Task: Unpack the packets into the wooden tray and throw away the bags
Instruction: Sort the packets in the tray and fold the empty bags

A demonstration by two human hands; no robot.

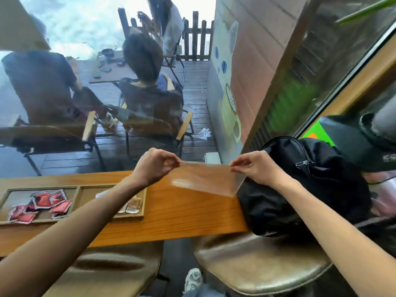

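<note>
Both hands are raised over the far right part of the wooden counter (pixel 175 211), each pinching a top corner of a clear plastic bag (pixel 205 179): the left hand (pixel 153 166) holds the left corner between thumb and curled fingers, the right hand (pixel 255 167) holds the right corner the same way. Stretched between them, the bag has its long axis running left to right, its top edge taut and its body hanging down and away toward the counter's far right corner, just beside a black backpack (pixel 304 185) that rests on the counter's right end. It looks empty, though its transparency and the blur make that uncertain. Off to the left lies the wooden tray (pixel 79 187), near the counter's left end with its long side along the counter; red packets (pixel 42 204) fill its left compartment, and pale packets (pixel 132 205) show in its right compartment, partly hidden under the left forearm. The tray is nearer the left hand, so any remaining contents would go that way; no bin is in view, so where the bag should be thrown cannot be told
</note>
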